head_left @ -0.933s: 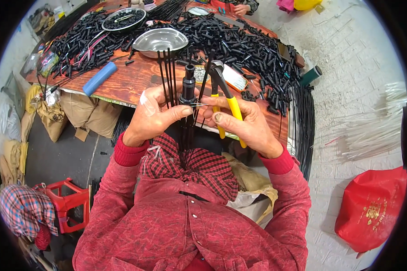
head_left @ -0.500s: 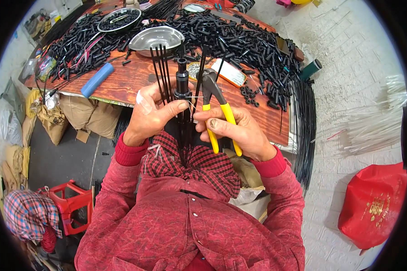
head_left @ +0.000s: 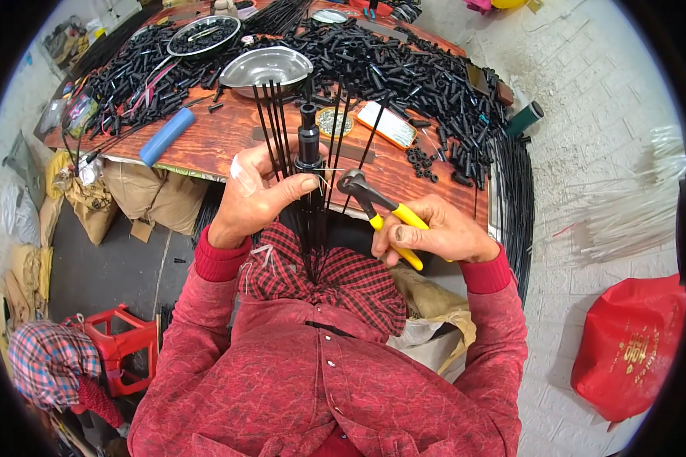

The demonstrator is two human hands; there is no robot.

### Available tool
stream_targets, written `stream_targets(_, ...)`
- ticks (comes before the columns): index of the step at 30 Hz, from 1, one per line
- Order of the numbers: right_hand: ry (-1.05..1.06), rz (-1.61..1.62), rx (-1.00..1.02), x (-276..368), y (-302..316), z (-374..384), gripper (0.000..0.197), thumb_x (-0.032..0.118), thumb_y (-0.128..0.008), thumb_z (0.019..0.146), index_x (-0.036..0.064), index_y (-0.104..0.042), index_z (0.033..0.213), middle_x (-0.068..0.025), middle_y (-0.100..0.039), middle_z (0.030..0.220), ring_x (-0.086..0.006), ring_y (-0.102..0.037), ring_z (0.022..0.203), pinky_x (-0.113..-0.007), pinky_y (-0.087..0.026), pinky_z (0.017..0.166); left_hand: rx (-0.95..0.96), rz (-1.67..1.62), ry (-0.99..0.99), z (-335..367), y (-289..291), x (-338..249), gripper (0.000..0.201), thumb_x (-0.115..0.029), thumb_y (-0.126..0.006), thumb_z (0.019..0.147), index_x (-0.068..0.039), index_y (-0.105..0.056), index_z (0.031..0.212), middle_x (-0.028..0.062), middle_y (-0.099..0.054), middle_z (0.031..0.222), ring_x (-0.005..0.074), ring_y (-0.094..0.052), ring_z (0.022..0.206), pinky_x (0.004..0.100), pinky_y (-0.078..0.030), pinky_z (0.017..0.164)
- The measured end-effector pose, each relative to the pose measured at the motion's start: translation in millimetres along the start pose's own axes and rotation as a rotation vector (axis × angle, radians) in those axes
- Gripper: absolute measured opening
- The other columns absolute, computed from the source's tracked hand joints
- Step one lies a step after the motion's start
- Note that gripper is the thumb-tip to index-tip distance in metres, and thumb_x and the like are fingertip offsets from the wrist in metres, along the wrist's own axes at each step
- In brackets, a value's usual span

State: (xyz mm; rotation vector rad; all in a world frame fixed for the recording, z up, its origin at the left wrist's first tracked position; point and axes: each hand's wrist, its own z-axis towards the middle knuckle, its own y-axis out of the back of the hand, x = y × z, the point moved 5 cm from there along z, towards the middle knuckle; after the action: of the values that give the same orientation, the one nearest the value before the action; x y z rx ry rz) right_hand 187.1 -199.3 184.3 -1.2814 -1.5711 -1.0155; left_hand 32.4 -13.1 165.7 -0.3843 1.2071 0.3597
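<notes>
My left hand [head_left: 256, 196] is closed round the lower part of a black stepped tube [head_left: 308, 143] that stands upright in front of me. Thin black rods [head_left: 274, 129] rise around it, like an umbrella frame, and gather in my lap. At my left thumb, fine wire [head_left: 335, 169] sticks out from the tube. End-cutting pincers [head_left: 367, 196] with yellow handles are gripped in my right hand [head_left: 443, 232]. Their dark jaws are beside the wire, right of the rods; whether they pinch it I cannot tell.
The reddish wooden table [head_left: 221, 126] bears a heap of black tubes [head_left: 404, 68], a metal bowl [head_left: 265, 67], a dish of small pieces [head_left: 334, 122] and an orange-rimmed tray [head_left: 387, 124]. A blue cylinder [head_left: 167, 137] lies left. A red stool [head_left: 118, 343] and red bag [head_left: 629, 350] flank me.
My right hand and the pincers have moved right, away from the tube, and the pincers have tilted so their jaws point up and left. My left hand has stayed nearly still.
</notes>
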Motion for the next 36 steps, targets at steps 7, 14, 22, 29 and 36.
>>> stream_targets(7, -0.043, -0.010, 0.010, 19, 3, -3, 0.037, 0.035, -0.060, 0.100, -0.0019, -0.068, 0.101, -0.0135, -0.072, 0.095, -0.0159, -0.070, 0.076, -0.029, -0.055, 0.065, 0.007, 0.014, 0.003, 0, -6, -5, 0.039, -0.002, -0.073, 0.087, 0.005, -0.061, 0.124, 0.0075, -0.070, 0.110, 0.0115, -0.065, 0.098, 0.0277, -0.054, 0.088)
stream_targets(14, -0.107, -0.023, 0.020, 30, 2, -3, 0.037, 0.033, -0.059, 0.101, -0.0026, -0.068, 0.101, -0.0137, -0.072, 0.095, -0.0160, -0.070, 0.076, -0.028, -0.055, 0.066, -0.004, 0.062, -0.007, 0, -6, -8, 0.038, -0.002, -0.073, 0.086, 0.005, -0.062, 0.123, 0.0076, -0.070, 0.109, 0.0117, -0.065, 0.097, 0.0280, -0.054, 0.087)
stream_targets(22, -0.166, 0.058, 0.047, 30, -1, 1, 0.039, 0.038, -0.060, 0.099, -0.0003, -0.066, 0.100, -0.0169, -0.072, 0.098, -0.0189, -0.072, 0.078, -0.030, -0.057, 0.071, 0.031, 0.064, -0.003, 2, -7, -8, 0.036, -0.004, -0.073, 0.086, 0.004, -0.063, 0.120, 0.0077, -0.069, 0.109, 0.0138, -0.065, 0.099, 0.0299, -0.053, 0.090)
stream_targets(29, -0.189, 0.074, 0.047, 33, -1, 2, 0.039, 0.040, -0.060, 0.099, 0.0023, -0.064, 0.092, -0.0185, -0.072, 0.100, -0.0199, -0.072, 0.079, -0.031, -0.057, 0.073, 0.001, 0.007, -0.039, 1, -7, -7, 0.035, -0.001, -0.072, 0.087, 0.003, -0.064, 0.120, 0.0060, -0.070, 0.106, 0.0109, -0.065, 0.094, 0.0268, -0.054, 0.083)
stream_targets(36, -0.188, 0.138, 0.082, 32, 2, 2, 0.041, 0.043, -0.060, 0.098, 0.0027, -0.064, 0.093, -0.0231, -0.070, 0.107, -0.0248, -0.073, 0.084, -0.033, -0.058, 0.077, -0.005, 0.067, -0.043, 1, -6, -7, 0.035, -0.002, -0.073, 0.086, 0.003, -0.064, 0.119, 0.0072, -0.070, 0.107, 0.0120, -0.065, 0.096, 0.0277, -0.054, 0.086)
